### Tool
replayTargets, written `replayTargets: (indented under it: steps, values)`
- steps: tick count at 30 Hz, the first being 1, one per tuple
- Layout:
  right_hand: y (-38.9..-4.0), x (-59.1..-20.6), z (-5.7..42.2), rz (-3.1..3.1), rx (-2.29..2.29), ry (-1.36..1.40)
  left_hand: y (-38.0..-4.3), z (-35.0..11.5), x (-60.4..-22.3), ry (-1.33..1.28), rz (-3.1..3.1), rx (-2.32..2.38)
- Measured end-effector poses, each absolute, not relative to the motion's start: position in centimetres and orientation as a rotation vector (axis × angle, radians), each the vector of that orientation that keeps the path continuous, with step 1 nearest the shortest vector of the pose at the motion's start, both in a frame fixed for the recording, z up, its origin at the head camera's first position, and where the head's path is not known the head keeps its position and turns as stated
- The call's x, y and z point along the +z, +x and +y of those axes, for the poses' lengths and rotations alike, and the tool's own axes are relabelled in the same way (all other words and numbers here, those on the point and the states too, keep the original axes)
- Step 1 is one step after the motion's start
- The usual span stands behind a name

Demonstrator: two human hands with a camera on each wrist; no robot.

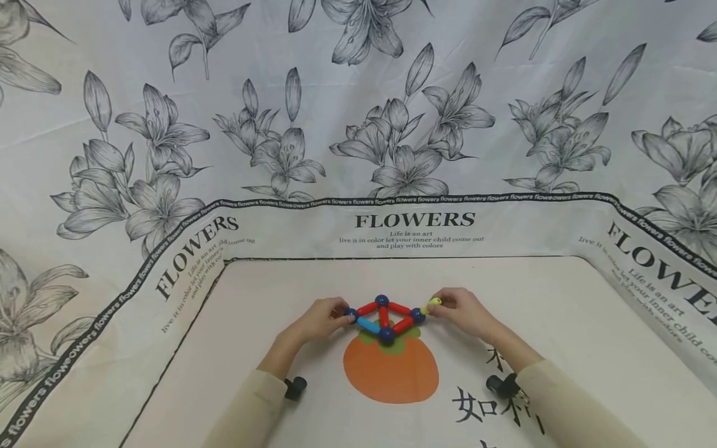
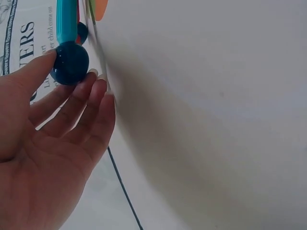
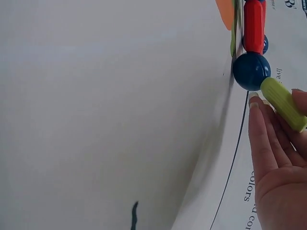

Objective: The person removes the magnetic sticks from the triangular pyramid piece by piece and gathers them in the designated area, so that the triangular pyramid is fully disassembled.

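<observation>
Between left hand [image 1: 322,320] and right hand [image 1: 462,309], we have ball-and-rod frame [image 1: 383,316]. Left hand pinches left ball [image 1: 351,316]; right pinches yellow-green rod [image 1: 431,306], its end touching right ball [image 1: 417,316], long axis running far-right from there. Right hand nearer that ball; left across frame.

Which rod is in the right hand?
The yellow-green rod, pinched by the right hand; the four red rods and the light-blue rod are away from that hand.

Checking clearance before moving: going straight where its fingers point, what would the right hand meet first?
Most likely the dark blue ball just ahead of the right hand; the yellow-green rod it pinches seems to touch that ball, though depth is unclear.
</observation>
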State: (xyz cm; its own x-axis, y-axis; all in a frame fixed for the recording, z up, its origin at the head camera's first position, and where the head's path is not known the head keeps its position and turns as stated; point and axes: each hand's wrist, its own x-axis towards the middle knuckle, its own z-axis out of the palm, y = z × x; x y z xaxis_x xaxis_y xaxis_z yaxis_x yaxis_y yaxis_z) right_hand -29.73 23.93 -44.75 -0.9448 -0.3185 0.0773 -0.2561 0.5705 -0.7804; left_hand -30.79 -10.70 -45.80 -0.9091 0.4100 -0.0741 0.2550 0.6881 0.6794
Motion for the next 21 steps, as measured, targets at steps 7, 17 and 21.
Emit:
replayTargets:
  steps: [7,17,21]
  values:
    - [-29.5,-44.7,24.8,2.714,-1.265,-0.474,-30.8,-11.0,-45.9,0.544,2.667,1.009]
    - [-29.6,-45.3,25.3,2.749,-1.152,-0.476,-31.4,-11.3,-46.5,0.532,2.649,1.033]
    - [-29.7,-45.5,25.4,2.752,-1.124,-0.458,-31.5,-11.2,-46.6,0.500,2.645,1.033]
